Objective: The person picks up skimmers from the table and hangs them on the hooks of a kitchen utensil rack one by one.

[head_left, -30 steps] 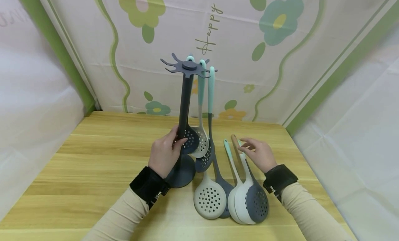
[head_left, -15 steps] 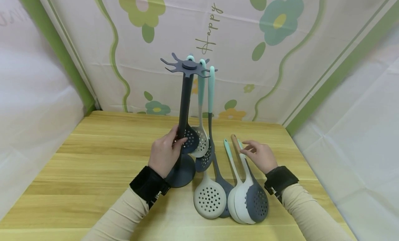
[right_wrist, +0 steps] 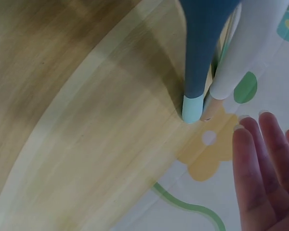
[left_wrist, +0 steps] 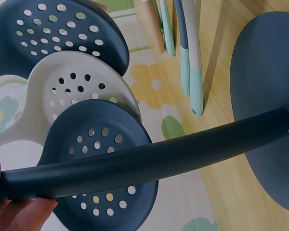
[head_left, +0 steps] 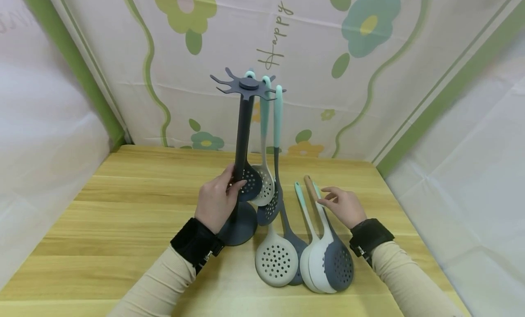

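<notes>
My left hand (head_left: 217,201) grips the dark pole (head_left: 244,135) of an upright utensil stand, fingers and thumb wrapped round it. From the stand's hooked top hang a dark slotted ladle (head_left: 253,189), a light grey slotted ladle (head_left: 267,187) and a dark slotted turner (head_left: 267,214), two of them with mint handles showing clearly. My right hand (head_left: 344,207) hovers beside the handle ends of the utensils at right; in the right wrist view its fingers (right_wrist: 250,163) are extended, apart from the mint-tipped handle (right_wrist: 192,108). Nothing is seen in that hand.
On the wooden table (head_left: 135,226) lie a light grey skimmer (head_left: 276,262), a dark utensil (head_left: 290,235) partly under it, white bowl-headed utensils (head_left: 317,267) and a dark slotted one (head_left: 340,267), heads overlapping. A flowered cloth (head_left: 229,43) stands behind the table's back edge.
My right hand has drifted slightly right and toward me, away from the handles. My left hand and the stand stay where they were.
</notes>
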The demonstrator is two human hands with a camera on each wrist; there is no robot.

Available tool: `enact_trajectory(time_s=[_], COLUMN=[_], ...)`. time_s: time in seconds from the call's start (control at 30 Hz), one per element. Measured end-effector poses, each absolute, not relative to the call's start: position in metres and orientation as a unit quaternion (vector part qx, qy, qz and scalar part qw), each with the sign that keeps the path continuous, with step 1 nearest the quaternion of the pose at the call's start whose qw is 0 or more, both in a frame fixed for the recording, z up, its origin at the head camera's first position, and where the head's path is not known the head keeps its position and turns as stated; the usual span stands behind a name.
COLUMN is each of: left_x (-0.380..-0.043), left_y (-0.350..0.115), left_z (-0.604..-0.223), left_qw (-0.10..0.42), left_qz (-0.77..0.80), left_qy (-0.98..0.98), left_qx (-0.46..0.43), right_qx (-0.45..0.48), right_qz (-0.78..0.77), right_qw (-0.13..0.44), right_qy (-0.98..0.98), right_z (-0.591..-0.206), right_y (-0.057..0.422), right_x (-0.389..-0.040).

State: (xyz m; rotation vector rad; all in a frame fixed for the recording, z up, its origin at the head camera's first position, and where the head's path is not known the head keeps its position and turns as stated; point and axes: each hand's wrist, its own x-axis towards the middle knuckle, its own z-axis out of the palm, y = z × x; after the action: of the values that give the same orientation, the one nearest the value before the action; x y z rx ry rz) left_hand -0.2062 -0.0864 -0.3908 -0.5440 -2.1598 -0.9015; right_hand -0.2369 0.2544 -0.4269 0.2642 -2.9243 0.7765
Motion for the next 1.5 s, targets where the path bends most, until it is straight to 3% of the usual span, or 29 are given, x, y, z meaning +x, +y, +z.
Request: enact_trajectory(time_s=[0.87,1.5], left_x=[-0.206,-0.206], left_y=[-0.087,-0.085], left_z=[-0.391,-0.390], left_qw=[0.362,0.364], left_qz=[-0.350,-0.350], left_qy=[-0.838,-0.838], left_qx=[-0.210,-0.206], right_qx=[0.040,0.024], right_qz=[0.323,0.339], right_qw=[-0.054,-0.075], right_qy=[-0.944,-0.938], right_z=[-0.441,-0.446], right_y=[0.266,0.269], right_x=[-0.236,-0.238])
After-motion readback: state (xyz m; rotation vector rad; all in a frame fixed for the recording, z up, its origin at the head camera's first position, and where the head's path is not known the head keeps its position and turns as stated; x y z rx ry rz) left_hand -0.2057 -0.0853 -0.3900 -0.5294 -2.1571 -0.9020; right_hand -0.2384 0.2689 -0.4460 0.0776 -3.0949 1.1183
